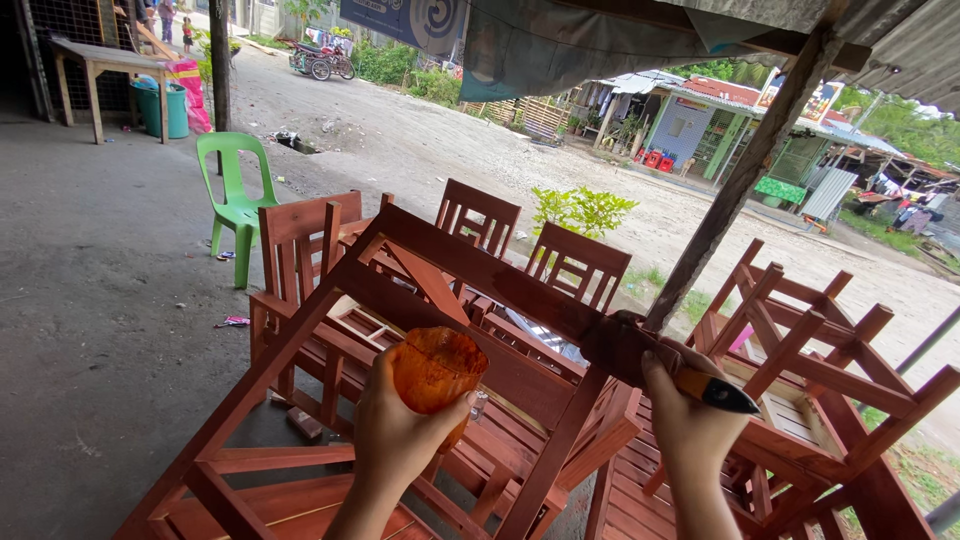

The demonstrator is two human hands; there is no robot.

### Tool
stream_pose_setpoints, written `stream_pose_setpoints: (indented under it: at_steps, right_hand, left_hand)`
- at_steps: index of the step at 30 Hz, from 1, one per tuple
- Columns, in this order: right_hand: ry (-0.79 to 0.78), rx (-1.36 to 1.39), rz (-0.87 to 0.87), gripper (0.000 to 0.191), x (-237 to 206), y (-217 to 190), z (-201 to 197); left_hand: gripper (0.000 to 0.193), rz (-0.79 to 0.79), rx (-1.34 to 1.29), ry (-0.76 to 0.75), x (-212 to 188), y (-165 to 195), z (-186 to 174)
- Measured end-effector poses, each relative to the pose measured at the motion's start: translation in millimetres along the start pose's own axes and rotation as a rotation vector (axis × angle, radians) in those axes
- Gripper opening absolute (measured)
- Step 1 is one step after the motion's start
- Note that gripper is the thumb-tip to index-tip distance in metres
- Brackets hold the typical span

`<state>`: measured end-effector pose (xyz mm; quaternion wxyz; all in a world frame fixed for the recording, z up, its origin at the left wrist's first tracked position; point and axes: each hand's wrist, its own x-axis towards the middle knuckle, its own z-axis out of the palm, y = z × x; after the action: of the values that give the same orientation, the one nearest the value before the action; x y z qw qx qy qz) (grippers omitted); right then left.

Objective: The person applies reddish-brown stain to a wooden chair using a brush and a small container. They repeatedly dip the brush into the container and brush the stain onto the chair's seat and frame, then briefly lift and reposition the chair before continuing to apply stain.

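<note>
The fingers of the left hand [395, 435] are wrapped tight around an orange plastic cup [435, 372], held upright and close in at chest height, which looks to me like a way of keeping whatever stain or varnish it holds level and within easy reach; I cannot see inside it. The fingers of the right hand [690, 425] are clamped on the handle of a paintbrush [665, 365], thumb along the top, with the dark bristle end laid flat against the upper rail of a reddish-brown wooden chair frame [470, 265]. That frame is tipped on its side or upturned, legs and braces slanting across the view, so the rail sits at a handy height just above both hands, the cup directly below it and the brush touching it further right. Around it stand more chairs of the same red-brown colour: several upright ones [575, 265] behind, and another overturned one [810, 360] to the right, close beside a leaning wooden post [745, 170] that props the roof. Further off on the concrete floor [90, 300] is a green plastic chair [235, 200], and beyond the shelter a dirt road [420, 140] runs past small houses.
</note>
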<state>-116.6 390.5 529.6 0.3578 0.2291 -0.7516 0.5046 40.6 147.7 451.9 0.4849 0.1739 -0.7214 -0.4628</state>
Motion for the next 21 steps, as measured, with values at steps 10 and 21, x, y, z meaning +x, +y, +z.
stream_pose_setpoints:
  at_steps: [10,21]
  right_hand:
    - [-0.181,0.163,0.132,0.028,55,-32,140]
    - [0.12,-0.063,-0.141,0.029,26,19,14]
  left_hand:
    - [0.091,0.065,0.115,0.091,5,-2,2]
    - [0.089,0.108,0.129,0.097,7,3,12]
